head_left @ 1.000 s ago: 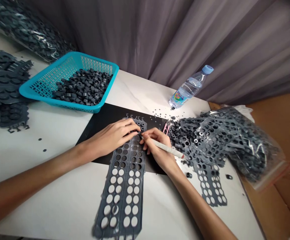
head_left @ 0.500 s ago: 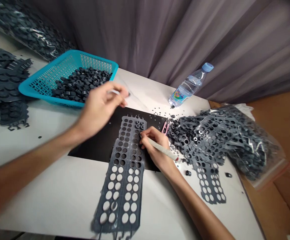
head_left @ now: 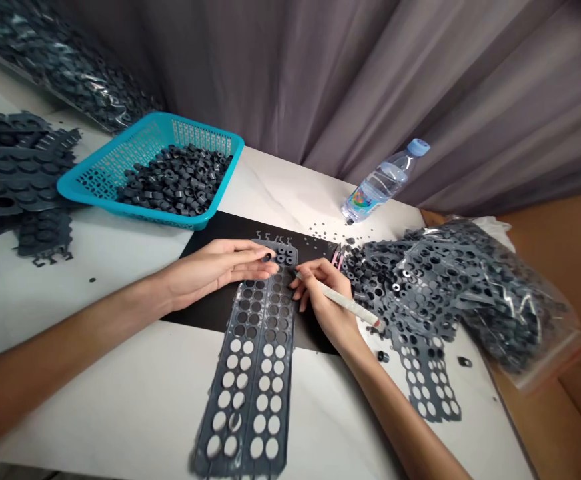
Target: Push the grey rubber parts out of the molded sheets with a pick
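My left hand (head_left: 220, 270) is over the upper part of a dark grey rubber sheet (head_left: 265, 363) punched with rows of round holes. Between its fingertips is a small black rubber ring (head_left: 267, 257). Just right of the sheet, my right hand (head_left: 327, 293) is closed around a white pen-like tool (head_left: 347, 305), its tip hidden by the fingers. A few rubber rings (head_left: 285, 255) still sit in the sheet's top right corner. The sheet lies partly on a black mat (head_left: 203, 317) and partly on the white table.
A turquoise basket (head_left: 150, 219) of black rings stands at the back left, beside more rubber sheets (head_left: 15, 173). Behind it lies a filled plastic bag (head_left: 80, 80). To the right are a water bottle (head_left: 383, 183), pink-handled snips (head_left: 339, 257), and a pile of punched sheets (head_left: 420, 287).
My left hand has come down from beside the basket to the top of the sheet. My right hand keeps the tool near the sheet's right edge. The view has shifted slightly.
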The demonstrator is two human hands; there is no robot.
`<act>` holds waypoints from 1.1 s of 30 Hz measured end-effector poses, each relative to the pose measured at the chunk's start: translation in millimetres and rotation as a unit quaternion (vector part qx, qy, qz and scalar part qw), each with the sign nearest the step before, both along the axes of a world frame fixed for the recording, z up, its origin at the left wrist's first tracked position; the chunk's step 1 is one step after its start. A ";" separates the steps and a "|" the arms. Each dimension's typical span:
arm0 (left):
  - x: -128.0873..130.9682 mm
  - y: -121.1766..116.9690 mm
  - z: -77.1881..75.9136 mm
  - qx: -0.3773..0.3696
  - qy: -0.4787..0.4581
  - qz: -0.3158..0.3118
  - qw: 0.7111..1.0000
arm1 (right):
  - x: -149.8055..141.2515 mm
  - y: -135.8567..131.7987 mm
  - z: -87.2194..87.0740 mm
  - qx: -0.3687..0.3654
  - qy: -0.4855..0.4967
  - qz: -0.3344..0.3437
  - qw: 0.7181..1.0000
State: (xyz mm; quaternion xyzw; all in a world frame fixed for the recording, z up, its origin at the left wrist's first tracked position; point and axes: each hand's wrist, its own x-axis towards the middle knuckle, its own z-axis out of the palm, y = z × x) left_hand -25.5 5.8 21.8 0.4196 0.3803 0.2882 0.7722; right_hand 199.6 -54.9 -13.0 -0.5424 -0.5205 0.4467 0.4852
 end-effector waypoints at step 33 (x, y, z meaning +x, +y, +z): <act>-1.6 18.3 14.6 0.641 0.400 -0.010 0.655 | 1.1 -0.2 1.3 -0.016 -0.017 0.011 1.000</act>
